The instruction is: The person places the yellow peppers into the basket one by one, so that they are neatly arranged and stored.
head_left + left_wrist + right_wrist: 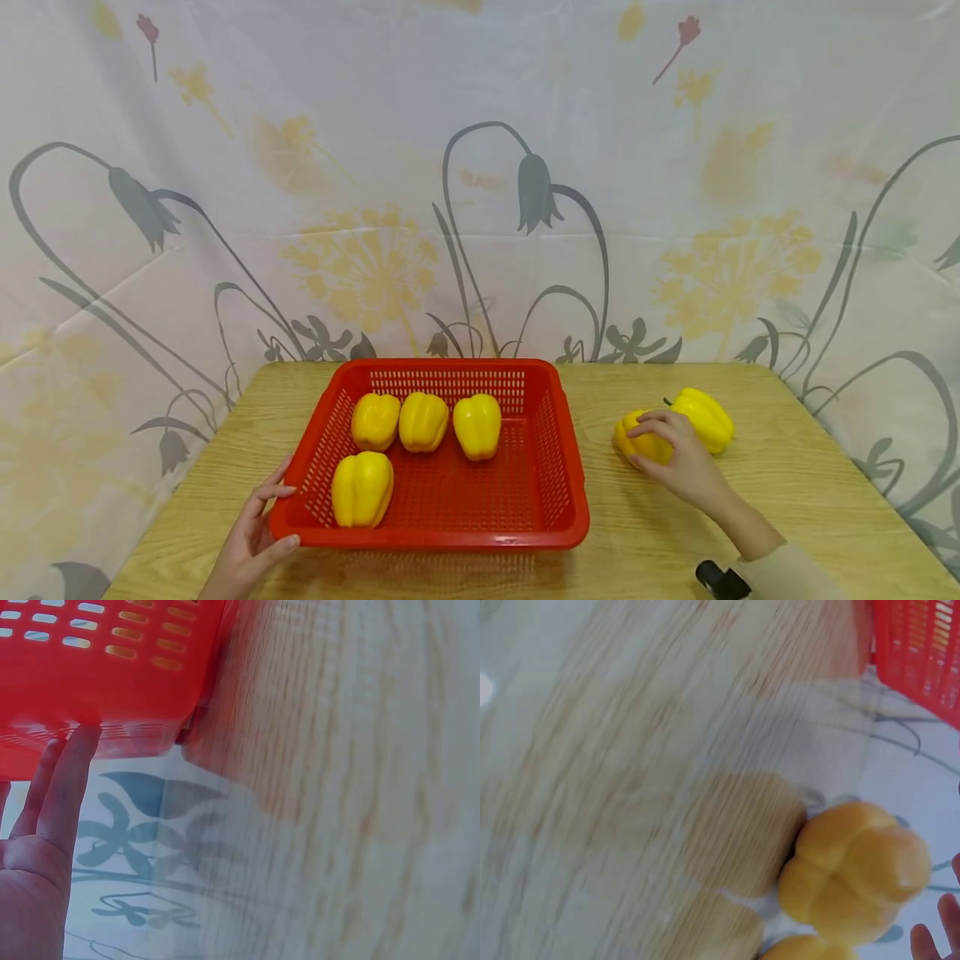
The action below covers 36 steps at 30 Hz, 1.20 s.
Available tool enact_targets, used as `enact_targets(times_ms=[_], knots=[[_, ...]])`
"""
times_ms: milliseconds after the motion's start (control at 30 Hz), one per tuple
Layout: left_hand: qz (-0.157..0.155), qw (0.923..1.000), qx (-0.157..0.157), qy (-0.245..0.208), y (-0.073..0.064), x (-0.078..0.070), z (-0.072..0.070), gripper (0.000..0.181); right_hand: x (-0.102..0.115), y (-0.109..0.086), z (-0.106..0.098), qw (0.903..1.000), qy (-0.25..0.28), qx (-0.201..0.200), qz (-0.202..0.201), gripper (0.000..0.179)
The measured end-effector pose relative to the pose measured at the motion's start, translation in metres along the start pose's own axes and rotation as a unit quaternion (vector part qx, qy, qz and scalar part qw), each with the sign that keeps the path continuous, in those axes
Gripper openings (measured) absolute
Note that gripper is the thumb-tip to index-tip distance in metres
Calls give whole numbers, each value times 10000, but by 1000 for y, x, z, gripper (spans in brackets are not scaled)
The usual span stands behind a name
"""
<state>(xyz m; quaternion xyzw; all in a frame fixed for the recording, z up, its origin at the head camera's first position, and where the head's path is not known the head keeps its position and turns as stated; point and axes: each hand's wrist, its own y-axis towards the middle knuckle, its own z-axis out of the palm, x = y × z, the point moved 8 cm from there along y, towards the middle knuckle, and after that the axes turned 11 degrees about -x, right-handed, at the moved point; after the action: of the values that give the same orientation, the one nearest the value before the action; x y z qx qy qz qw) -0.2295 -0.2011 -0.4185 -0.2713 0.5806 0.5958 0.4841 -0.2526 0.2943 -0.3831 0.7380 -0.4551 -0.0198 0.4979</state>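
A red plastic basket (431,538) with slotted walls stands on the wooden table, several yellow bell peppers (363,489) inside it. My left hand (243,533) is at its front left corner, thumb by the front rim and another fingertip on the left rim. In the left wrist view, straight fingers (71,776) touch the basket's outer wall (97,682). To the basket's right, my right hand (684,463) reaches over a yellow bell pepper (633,433), fingers spread around its top. The right wrist view shows this pepper (855,870) with the fingertips (952,915) apart from it.
Another yellow bell pepper (703,418), with a dark stem, lies just behind my right hand. A patterned cloth (480,183) hangs behind the wooden table (622,533). A small black device (722,579) sits by the right sleeve.
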Motion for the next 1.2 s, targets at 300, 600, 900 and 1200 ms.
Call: enact_targets(times_ms=[300,600,900,1200], knots=[[149,9998,121,-96,-1,-1,-1,48,-29,-10,7,9965,-273,634,465,44],[327,9991,201,-165,-2,-3,-1,49,-28,-7,19,9967,-394,658,265,56],[332,9988,232,-277,-1,-2,2,48,-30,-9,26,9872,-725,1226,710,49],[376,9981,327,-360,-2,-2,2,49,-32,0,32,9831,-345,1499,994,48]])
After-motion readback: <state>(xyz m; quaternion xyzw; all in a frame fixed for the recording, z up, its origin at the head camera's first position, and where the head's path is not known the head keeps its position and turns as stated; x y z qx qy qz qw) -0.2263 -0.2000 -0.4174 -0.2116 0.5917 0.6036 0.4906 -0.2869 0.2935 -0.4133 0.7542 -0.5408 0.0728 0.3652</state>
